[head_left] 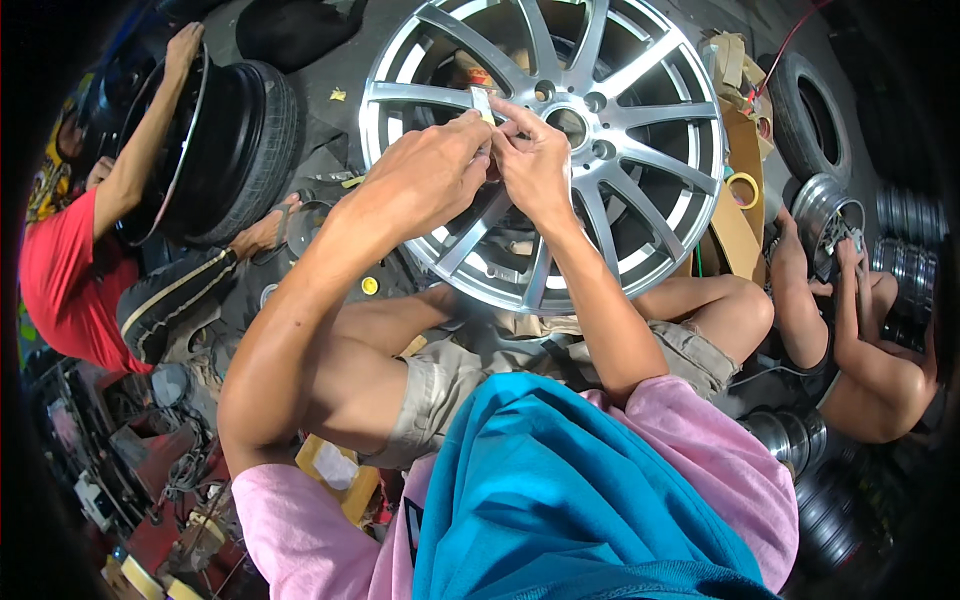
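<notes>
A silver multi-spoke alloy wheel rim [648, 115] lies face up in front of me, between my bent legs. Over its spokes, left of the centre hole, my two hands meet. My left hand [425, 168] is closed, its thumb and fingertips pinching a small pale strip [482, 104], which could be tape or paper. Close against it, my right hand [535, 158] has its index finger stretched to the strip's edge and its other fingers curled. The fingertips overlap, so part of the strip is hidden.
On the left, a person in a red shirt [75, 285] handles a wheel with a black tyre [262, 150]. At the right, another person's hand [850, 252] works at a smaller rim [828, 205]. Cardboard [738, 235] with a yellow tape roll [742, 190] stands beside my rim; a tyre [805, 115] lies beyond.
</notes>
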